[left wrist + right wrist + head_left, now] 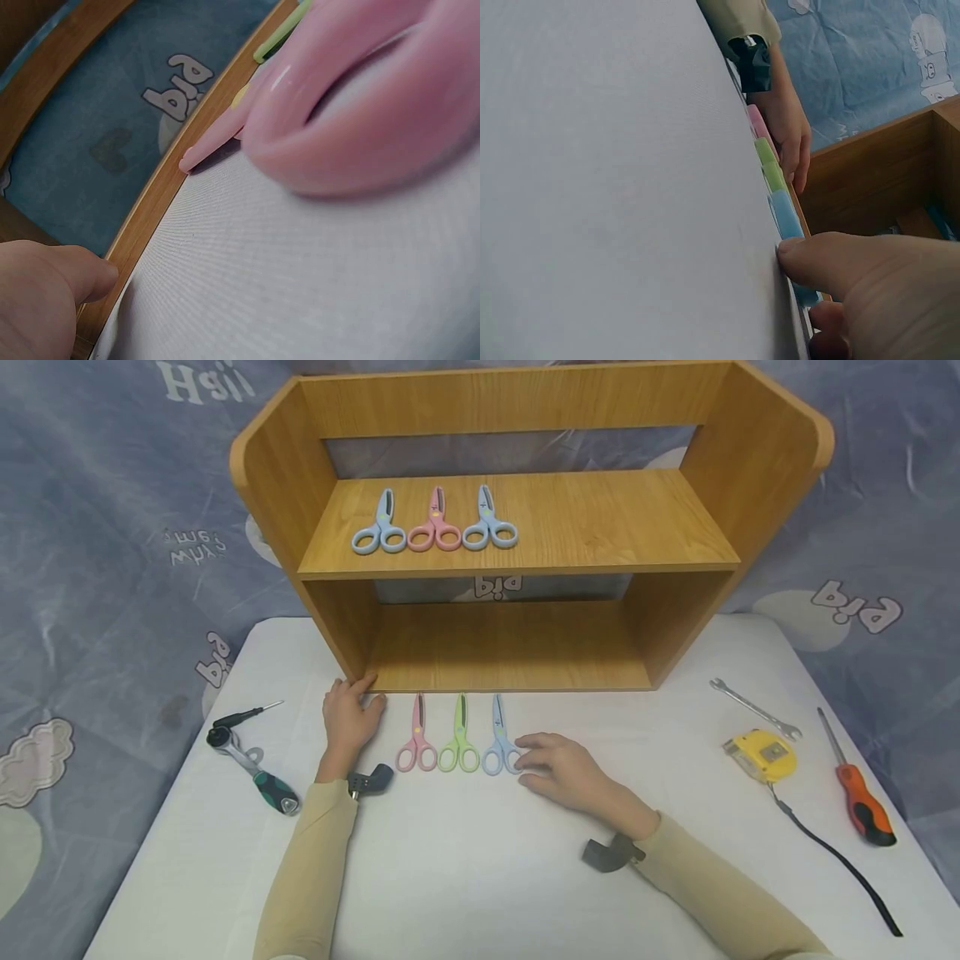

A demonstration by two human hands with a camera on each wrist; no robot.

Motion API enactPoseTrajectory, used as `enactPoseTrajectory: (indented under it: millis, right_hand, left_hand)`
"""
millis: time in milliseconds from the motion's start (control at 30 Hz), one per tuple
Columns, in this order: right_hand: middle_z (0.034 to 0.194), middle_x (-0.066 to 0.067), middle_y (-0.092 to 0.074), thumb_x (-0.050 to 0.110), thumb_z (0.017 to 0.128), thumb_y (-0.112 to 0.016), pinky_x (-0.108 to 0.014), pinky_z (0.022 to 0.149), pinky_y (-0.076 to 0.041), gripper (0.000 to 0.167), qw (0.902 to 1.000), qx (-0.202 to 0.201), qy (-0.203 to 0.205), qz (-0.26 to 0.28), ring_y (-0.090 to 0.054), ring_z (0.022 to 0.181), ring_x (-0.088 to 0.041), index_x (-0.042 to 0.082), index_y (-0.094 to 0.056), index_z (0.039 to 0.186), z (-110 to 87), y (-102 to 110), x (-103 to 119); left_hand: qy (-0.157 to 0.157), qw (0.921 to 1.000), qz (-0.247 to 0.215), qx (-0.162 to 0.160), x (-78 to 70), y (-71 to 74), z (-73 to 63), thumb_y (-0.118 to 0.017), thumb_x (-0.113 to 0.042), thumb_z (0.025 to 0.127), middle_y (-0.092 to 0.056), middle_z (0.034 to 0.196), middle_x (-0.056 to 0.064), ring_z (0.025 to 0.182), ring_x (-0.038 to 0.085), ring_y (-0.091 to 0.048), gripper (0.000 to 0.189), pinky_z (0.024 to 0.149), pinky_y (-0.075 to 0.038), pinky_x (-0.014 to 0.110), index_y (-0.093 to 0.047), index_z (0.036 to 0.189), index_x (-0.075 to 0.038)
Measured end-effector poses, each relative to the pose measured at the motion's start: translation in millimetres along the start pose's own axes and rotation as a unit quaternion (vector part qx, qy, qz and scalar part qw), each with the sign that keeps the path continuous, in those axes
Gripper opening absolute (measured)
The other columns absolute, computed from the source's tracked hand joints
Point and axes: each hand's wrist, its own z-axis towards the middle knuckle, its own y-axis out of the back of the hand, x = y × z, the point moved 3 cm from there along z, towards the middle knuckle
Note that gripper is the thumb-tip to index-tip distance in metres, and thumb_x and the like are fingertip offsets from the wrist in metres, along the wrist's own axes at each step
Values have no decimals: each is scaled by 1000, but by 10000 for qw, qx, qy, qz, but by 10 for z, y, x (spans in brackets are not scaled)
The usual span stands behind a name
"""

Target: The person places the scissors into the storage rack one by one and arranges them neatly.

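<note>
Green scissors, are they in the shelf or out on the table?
Out: the green scissors lie on the white table in front of the wooden shelf, between a pink pair and a blue pair.

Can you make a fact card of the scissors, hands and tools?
Up high: two blue scissors, one pink pair, on wooden shelf
Down low: pink scissors, green scissors, blue scissors, on table
Left hand: touching shelf's lower front edge
Right hand: at low blue scissors' handles
Left tools: black screwdriver, ratchet
Right tools: wrench, tape measure, orange screwdriver

This is a makeshift studio — cloth backdrop (97, 635), white-covered table (465, 877).
</note>
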Motion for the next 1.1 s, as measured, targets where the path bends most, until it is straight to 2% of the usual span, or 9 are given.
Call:
enactPoseTrajectory:
  millis: [200, 367, 500, 667, 933, 1100]
  right_hand:
    - [127, -8, -72, 21, 85, -79, -48, 103, -53, 6, 9998, -134, 97, -91, -67, 122, -30, 18, -79, 91, -1, 2, -7]
    - [125, -9, -73, 22, 88, -77, -46, 100, -55, 6, 9992, -184, 322, -146, -68, 118, -30, 17, -78, 86, -9, 1, -10]
    - [125, -11, -73, 21, 87, -78, -43, 96, -57, 6, 9985, -225, 444, -231, -69, 115, -28, 16, -76, 85, -15, -1, 2]
    - [126, -11, -72, 19, 88, -78, -42, 95, -57, 7, 9986, -183, 408, -291, -68, 115, -27, 15, -73, 86, -11, 5, 32]
    - [123, -9, -74, 22, 87, -79, -40, 91, -57, 6, 9979, -269, 416, -411, -68, 109, -25, 17, -76, 85, -14, 13, 42]
    - [125, -10, -72, 23, 91, -75, -40, 93, -57, 11, 9982, -204, 355, -428, -68, 111, -25, 16, -69, 85, -3, 4, 43]
  left_hand:
    - [40, 10000, -30, 34, -11, 11, -7, -61, -21, 93, -55, 144, 29, 148, 55, -30, 48, 123, -15, 68, -62, 139, -5]
    - [58, 10000, -35, 32, -12, 13, -5, -61, -21, 93, -55, 143, 29, 149, 55, -30, 49, 123, -14, 67, -62, 139, -5]
    - [45, 10000, -12, 24, -7, 8, -3, -61, -20, 92, -56, 142, 29, 148, 55, -31, 49, 123, -15, 67, -62, 139, -5]
    - [21, 10000, -32, -2, 3, 2, -7, -61, -20, 92, -56, 142, 29, 148, 55, -31, 49, 123, -15, 68, -62, 138, -5]
    - [3, 10000, -87, -16, 0, 4, -20, -61, -20, 92, -56, 142, 29, 148, 55, -30, 49, 122, -14, 70, -62, 138, -4]
    - [35, 10000, -65, -7, -3, 2, -16, -61, -20, 92, -56, 142, 29, 149, 55, -30, 49, 123, -14, 69, -62, 139, -4]
